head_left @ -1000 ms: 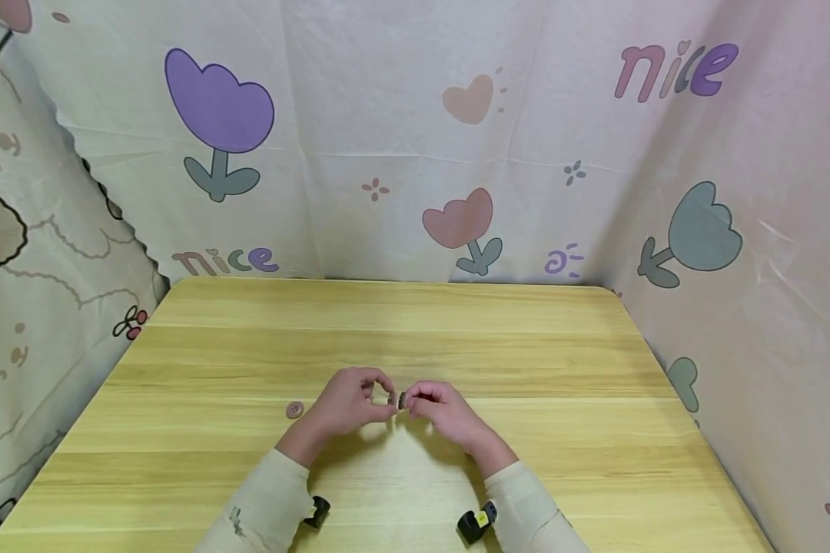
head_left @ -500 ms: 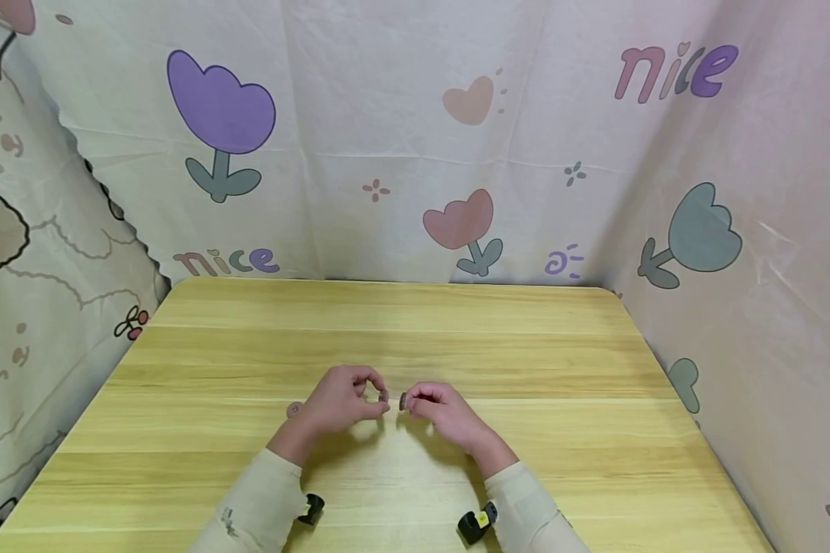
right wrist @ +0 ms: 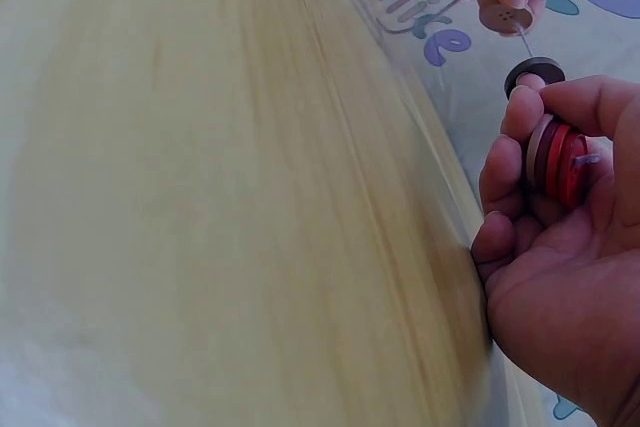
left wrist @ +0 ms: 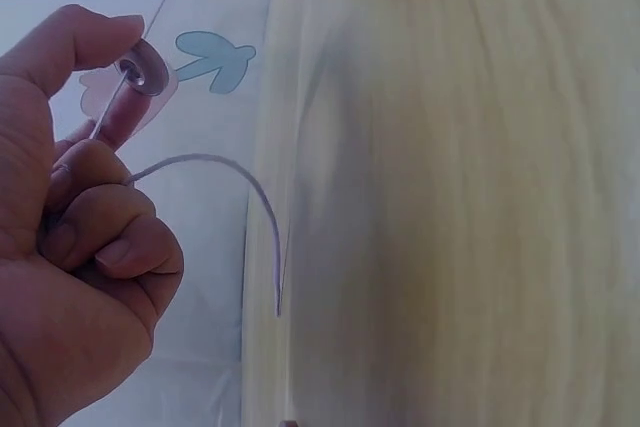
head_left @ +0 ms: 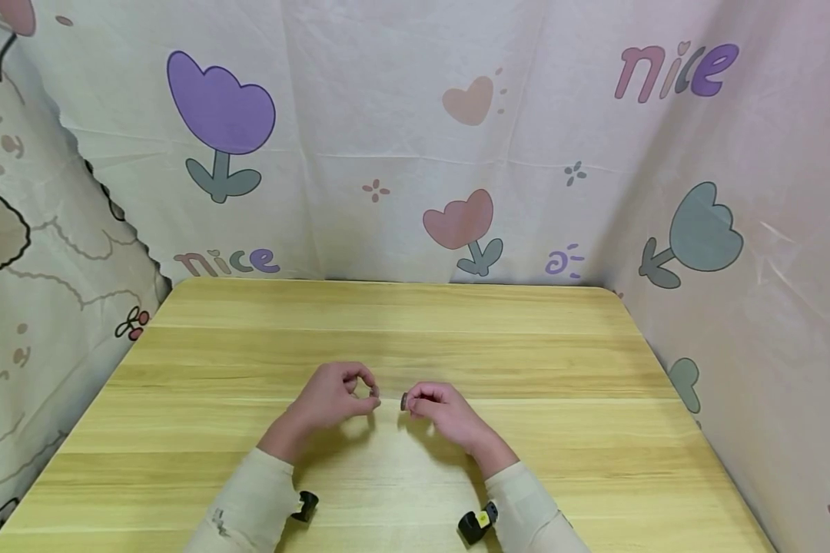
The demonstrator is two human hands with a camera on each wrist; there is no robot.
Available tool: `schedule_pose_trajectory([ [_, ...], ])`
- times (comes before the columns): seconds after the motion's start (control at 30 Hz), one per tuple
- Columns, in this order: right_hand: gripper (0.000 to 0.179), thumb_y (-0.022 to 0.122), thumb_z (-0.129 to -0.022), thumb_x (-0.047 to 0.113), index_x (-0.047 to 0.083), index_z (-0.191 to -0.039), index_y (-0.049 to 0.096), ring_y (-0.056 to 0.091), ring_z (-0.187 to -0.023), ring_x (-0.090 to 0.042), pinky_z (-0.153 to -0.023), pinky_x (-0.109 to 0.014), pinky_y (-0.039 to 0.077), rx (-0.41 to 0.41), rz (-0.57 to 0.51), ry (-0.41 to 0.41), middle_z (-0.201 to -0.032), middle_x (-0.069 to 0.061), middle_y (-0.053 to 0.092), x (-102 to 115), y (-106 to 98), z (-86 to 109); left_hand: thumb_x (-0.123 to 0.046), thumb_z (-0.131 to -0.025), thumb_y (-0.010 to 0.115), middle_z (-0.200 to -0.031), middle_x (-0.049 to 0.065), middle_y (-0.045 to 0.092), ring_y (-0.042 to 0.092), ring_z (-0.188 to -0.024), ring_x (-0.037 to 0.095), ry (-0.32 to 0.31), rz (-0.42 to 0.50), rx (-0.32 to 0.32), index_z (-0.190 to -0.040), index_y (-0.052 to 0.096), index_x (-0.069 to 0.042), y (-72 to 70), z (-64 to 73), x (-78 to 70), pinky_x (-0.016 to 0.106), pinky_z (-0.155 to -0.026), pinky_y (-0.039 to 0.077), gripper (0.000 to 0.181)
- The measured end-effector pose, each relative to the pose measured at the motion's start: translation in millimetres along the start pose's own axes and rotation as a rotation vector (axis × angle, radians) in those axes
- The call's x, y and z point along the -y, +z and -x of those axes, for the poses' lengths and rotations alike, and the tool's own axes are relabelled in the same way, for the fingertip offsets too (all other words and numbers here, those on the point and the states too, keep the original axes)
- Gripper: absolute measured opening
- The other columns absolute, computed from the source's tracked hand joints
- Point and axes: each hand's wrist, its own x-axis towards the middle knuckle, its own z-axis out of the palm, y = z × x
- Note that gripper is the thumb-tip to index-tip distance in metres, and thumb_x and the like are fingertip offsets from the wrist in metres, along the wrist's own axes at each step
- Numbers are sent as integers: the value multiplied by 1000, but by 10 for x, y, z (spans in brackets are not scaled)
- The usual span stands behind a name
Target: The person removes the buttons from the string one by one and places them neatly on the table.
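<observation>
My left hand (head_left: 328,395) pinches a brownish-pink button (left wrist: 154,67) between thumb and a finger. A thin pale string (left wrist: 205,158) passes through that button, and the other fingers curl over the string, whose loose end arcs out below. A short gap away, my right hand (head_left: 446,411) pinches a dark button (right wrist: 550,66) on the same string. Inside the right palm, several red, maroon and greyish buttons (right wrist: 567,162) sit stacked face to face, with a bit of string poking out. Between the two hands the string runs straight.
Both hands are over a light wood-grain table (head_left: 526,346). Patterned cloth (head_left: 360,92) hangs behind it and at both sides. Black camera mounts (head_left: 472,528) are worn below the wrists, at the cream sleeves (head_left: 249,499).
My left hand has drawn leftward with its button, widening the gap to the right hand, which stays put. The loose button on the table at left is now hidden behind the left hand and wrist.
</observation>
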Motion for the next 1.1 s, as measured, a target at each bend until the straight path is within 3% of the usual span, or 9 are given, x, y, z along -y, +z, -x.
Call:
schedule_pose_trajectory([
  [0.47,15,55,-99,7,-2,-97,67,58,-91,-22,-85,-38,47,-31,14,-9,-98,-20,64,-49,15,-3,-15,-80,84,-56,-4,31,29,-50,13,-56,24,-29,-89,72,-19,-134,40,15,26,-49,31,15],
  [0.67,14,54,-99,6,-1,-97,67,60,-93,-27,-88,-41,48,-37,11,-7,-97,-22,63,-58,14,-18,-14,-81,83,-56,-4,31,30,-50,12,-46,11,-41,-89,72,-17,-196,53,32,28,-51,33,15],
  [0.93,17,48,-100,-2,-12,-98,62,56,-97,-43,-91,-54,45,-19,-1,-11,-99,-34,58,-19,27,-17,-12,-81,84,-57,-5,30,30,-51,12,-48,8,-59,-89,71,-14,-259,73,63,29,-53,33,15],
  [1.1,17,50,-100,2,-8,-98,64,58,-97,-37,-90,-49,47,-27,7,-6,-98,-28,60,-28,25,-10,-13,-81,84,-57,-5,29,29,-51,11,-46,6,-72,-89,71,-13,-306,91,94,29,-53,33,15],
])
